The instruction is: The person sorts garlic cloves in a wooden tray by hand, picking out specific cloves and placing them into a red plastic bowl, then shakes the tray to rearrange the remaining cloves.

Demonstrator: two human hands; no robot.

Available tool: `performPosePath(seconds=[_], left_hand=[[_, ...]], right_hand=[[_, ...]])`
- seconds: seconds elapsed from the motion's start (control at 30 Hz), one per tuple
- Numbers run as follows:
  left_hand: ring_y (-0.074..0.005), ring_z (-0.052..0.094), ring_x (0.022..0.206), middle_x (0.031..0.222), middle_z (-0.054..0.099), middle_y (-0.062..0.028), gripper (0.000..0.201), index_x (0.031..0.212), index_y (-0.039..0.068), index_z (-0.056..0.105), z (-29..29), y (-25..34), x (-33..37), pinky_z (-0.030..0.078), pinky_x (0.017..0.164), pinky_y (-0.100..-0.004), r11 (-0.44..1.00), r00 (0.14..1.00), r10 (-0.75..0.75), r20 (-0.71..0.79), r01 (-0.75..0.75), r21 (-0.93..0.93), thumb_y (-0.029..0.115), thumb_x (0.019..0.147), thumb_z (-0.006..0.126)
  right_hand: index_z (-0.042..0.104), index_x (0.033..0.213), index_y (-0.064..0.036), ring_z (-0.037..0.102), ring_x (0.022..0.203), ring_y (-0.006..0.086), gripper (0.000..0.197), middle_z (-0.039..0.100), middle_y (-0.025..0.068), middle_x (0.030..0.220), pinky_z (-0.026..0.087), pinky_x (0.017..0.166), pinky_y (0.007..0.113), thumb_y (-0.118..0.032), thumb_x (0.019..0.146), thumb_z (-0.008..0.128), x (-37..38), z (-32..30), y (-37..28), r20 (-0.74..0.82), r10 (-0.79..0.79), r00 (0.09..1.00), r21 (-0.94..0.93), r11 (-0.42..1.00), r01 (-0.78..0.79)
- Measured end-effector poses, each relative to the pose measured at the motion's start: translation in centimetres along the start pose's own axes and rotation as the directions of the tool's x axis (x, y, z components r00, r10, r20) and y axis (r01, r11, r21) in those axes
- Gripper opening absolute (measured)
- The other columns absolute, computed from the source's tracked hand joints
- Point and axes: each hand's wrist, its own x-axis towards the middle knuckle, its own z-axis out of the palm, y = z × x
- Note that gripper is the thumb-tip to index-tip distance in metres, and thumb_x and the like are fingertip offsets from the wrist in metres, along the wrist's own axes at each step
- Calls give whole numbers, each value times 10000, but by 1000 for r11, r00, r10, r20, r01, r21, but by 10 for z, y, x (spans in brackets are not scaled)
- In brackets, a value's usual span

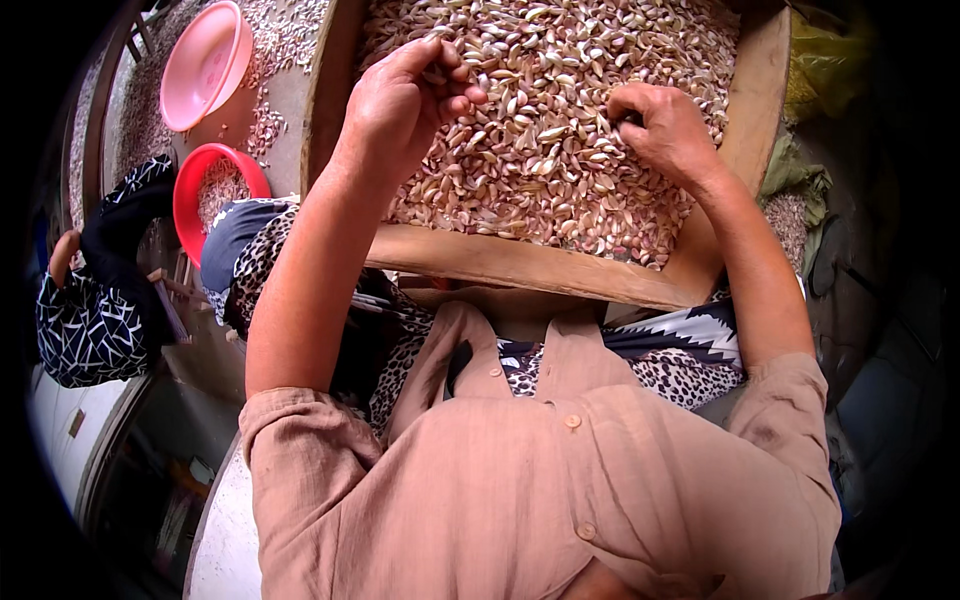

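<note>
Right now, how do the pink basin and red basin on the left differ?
The pink basin is pale; the red basin is vivid. The pink basin's inner bottom shows, while garlic cloves lie in the red basin. The pink basin appears higher in view than the red basin. Both look round.

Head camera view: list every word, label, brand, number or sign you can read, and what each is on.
No readable text in this view.
Pink basin: faint marks inside, too blurred to tell whether they are writing or decoration.
Wooden tray, garlic cloves and tan shirt: no lettering visible.
</note>
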Motion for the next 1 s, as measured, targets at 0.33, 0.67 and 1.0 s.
performPosePath(seconds=[0.33,0.67,1.0], left_hand=[[-221,681,802,891,648,-72,258,1046,16,629,1,5,-6,582,768,-312,999,999,29,-23,-28,42,226,1099,487],[-247,685,903,959,656,-91,241,1130,6,637,-41,16,7,595,807,-328,998,999,47,-26,-46,48,210,1097,512],[-226,685,899,979,650,-89,241,1146,-6,623,-36,16,9,610,831,-317,997,997,45,65,-48,53,195,1104,497]], right_hand=[[741,977,-87,732,855,213,92,735,48,930,617,765,326,-70,900,694,0,4,-17,-230,-163,959,117,974,193],[729,1190,-106,662,1091,248,328,700,108,1147,528,985,370,-196,876,712,7,-24,42,-370,133,919,67,991,-117],[687,1226,-36,628,1199,376,474,639,201,1255,505,1049,428,-251,821,809,9,-19,93,-586,139,798,-20,982,-186]])
